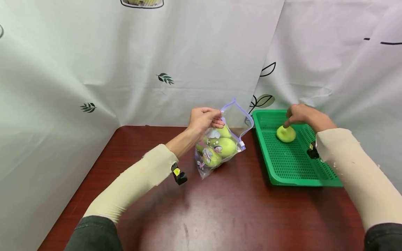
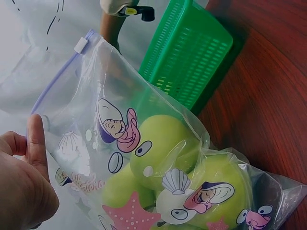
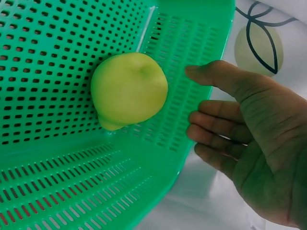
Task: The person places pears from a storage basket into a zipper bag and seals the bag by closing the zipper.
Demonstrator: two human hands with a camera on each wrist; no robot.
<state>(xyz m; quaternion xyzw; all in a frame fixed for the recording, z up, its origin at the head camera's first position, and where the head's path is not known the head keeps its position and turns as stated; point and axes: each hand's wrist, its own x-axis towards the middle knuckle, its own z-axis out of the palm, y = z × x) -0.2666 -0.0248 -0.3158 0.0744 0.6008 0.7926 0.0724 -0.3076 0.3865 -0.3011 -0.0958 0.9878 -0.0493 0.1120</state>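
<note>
My left hand point(image 1: 204, 120) pinches the purple top edge of a clear slider zip bag point(image 2: 110, 67) printed with cartoon shells and faces. The bag's mouth gapes toward the right, and several green apples point(image 1: 226, 147) fill its lower part. My right hand point(image 3: 254, 129) is over the far side of a green plastic basket point(image 1: 265, 150), thumb and fingers apart with nothing between them. Just beyond those fingertips, a yellow-green apple point(image 3: 129, 88) lies in the basket by its far wall.
A dark red-brown table point(image 1: 213, 209) carries the bag and the basket, which stands at the right. White printed cloth point(image 1: 132, 69) hangs behind and along the sides. Small black cameras point(image 1: 179, 175) are strapped to both wrists.
</note>
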